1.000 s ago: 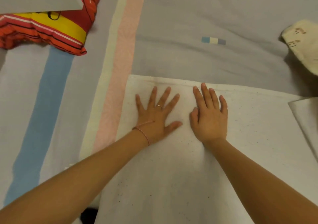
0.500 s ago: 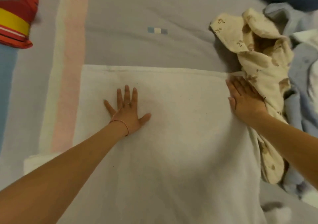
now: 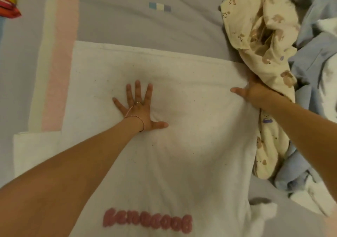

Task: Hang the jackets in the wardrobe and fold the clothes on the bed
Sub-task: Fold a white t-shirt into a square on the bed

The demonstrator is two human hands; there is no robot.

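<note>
A white shirt [image 3: 182, 145] with pink raised lettering [image 3: 145, 220] lies spread flat on the bed, one sleeve [image 3: 34, 151] sticking out at the left. My left hand [image 3: 138, 107] presses flat on the shirt's middle with its fingers spread. My right hand [image 3: 253, 92] is at the shirt's right edge. Its thumb lies on top of the cloth and its fingers are tucked under the edge, where the fabric bunches; the fingers themselves are hidden.
A crumpled cream garment with a bear print [image 3: 255, 32] lies right beside my right hand. Light blue clothes [image 3: 313, 58] are heaped behind it. The grey bedsheet [image 3: 127, 18] has pink and cream stripes at the left. A red and yellow pillow [image 3: 9, 1] shows at the top left corner.
My right hand slid from beside the left hand out to the shirt's right edge and took hold of it. The left hand stayed pressed on the shirt. The view swung right and down.
</note>
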